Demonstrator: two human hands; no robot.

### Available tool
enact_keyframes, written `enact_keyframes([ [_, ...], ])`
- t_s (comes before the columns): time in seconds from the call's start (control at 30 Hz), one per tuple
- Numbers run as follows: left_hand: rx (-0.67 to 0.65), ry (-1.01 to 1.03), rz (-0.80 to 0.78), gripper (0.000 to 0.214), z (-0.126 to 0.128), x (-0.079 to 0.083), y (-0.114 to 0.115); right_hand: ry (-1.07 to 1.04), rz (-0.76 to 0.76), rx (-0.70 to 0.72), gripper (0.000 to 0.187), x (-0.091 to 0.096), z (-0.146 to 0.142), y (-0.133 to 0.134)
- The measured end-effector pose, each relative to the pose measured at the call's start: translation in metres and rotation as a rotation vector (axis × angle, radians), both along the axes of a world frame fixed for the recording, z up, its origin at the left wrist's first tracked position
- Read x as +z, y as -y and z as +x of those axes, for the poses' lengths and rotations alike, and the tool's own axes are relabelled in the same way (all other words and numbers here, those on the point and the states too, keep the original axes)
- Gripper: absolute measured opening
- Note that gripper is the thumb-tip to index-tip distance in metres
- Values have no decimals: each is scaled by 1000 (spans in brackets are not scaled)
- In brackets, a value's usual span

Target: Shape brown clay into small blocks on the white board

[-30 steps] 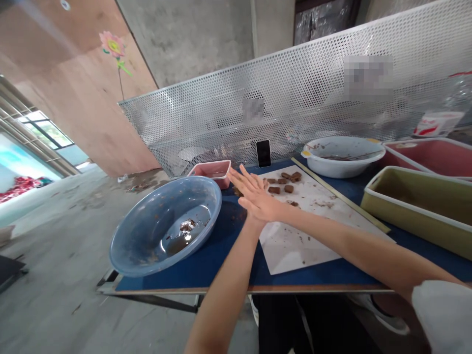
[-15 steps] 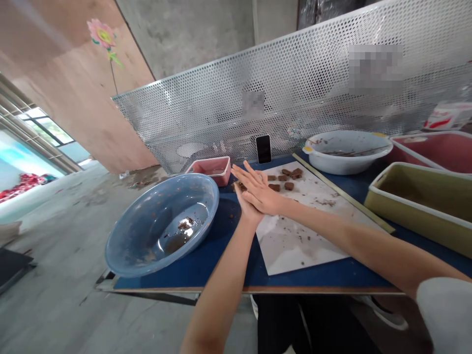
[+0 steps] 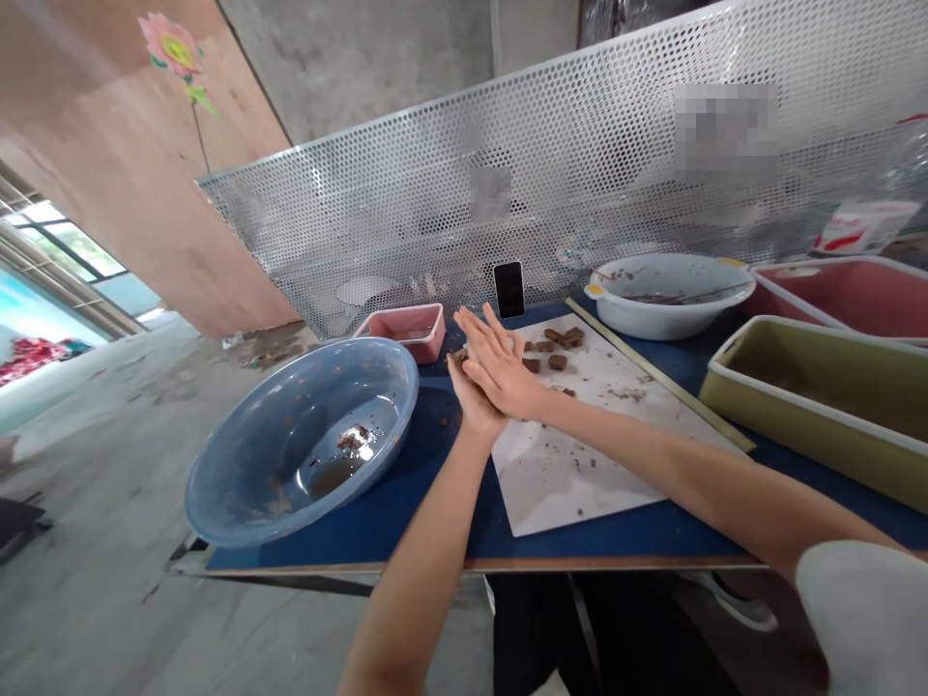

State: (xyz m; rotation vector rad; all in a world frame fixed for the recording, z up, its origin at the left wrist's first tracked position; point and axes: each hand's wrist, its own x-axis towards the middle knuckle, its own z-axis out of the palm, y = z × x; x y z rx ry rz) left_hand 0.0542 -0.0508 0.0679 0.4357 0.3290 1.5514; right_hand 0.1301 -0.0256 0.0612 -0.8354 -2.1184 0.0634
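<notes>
My left hand (image 3: 479, 412) lies palm up underneath, over the blue table by the left edge of a white board (image 3: 609, 445). Across it presses my right hand (image 3: 507, 375), palm down with its fingers stretched out. Between the two palms is a brown clay-like lump (image 3: 461, 357); only a bit of it shows at the fingers' edge, and the rest is hidden. Just beyond the hands, several small brown blocks (image 3: 558, 362) lie on the board, with crumbs scattered around.
To the left stands a big blue basin (image 3: 239, 512) with murky water. Behind it is a small pink tray (image 3: 433, 340). A phone (image 3: 508, 289) leans on the perforated metal screen (image 3: 406, 174). A wooden strip (image 3: 659, 377), white basin (image 3: 652, 322) and green planter (image 3: 812, 411) lie right.
The view has shifted slightly. My hands stay pressed together, and the right palm has slid a little over the left, with the fingers tilted more upward.
</notes>
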Motion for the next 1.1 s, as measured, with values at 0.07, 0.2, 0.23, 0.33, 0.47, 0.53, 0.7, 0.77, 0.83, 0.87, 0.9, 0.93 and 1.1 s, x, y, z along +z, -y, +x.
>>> enact_keyframes([
  [0.07,-74,-37,-74,68,7,-4,4,-64,-23,-43,70,3,3,-7],
  [0.2,-166,-78,-236,77,19,-19,11,-217,-98,-157,67,10,12,-25],
  [0.23,-169,-82,-242,79,20,-21,12,-231,-103,-162,67,10,13,-26],
  [0.33,-189,-98,-202,79,12,-20,9,-206,-93,-134,69,8,9,-18],
  [0.47,-76,-62,3,72,-4,-4,3,-119,-86,-81,70,0,-6,4],
  [0.53,-41,-61,44,71,-4,2,3,-97,-82,-73,70,0,-8,8],
  [0.7,-161,-112,-184,76,15,-8,12,-208,-119,-161,69,13,8,-13],
  [0.77,-189,-117,-288,78,19,-14,14,-250,-120,-204,69,16,13,-20],
  [0.83,-204,-103,-288,78,16,-16,13,-251,-105,-223,68,14,12,-19],
  [0.87,-199,-95,-249,77,12,-15,11,-230,-96,-219,68,11,9,-15],
  [0.9,-187,-88,-193,76,8,-13,10,-198,-85,-212,68,8,5,-9],
  [0.93,-157,-83,-124,73,3,-10,7,-157,-71,-202,68,5,0,-1],
  [1.1,-47,-88,4,65,0,-1,4,-66,-10,-170,71,9,-8,21],
])
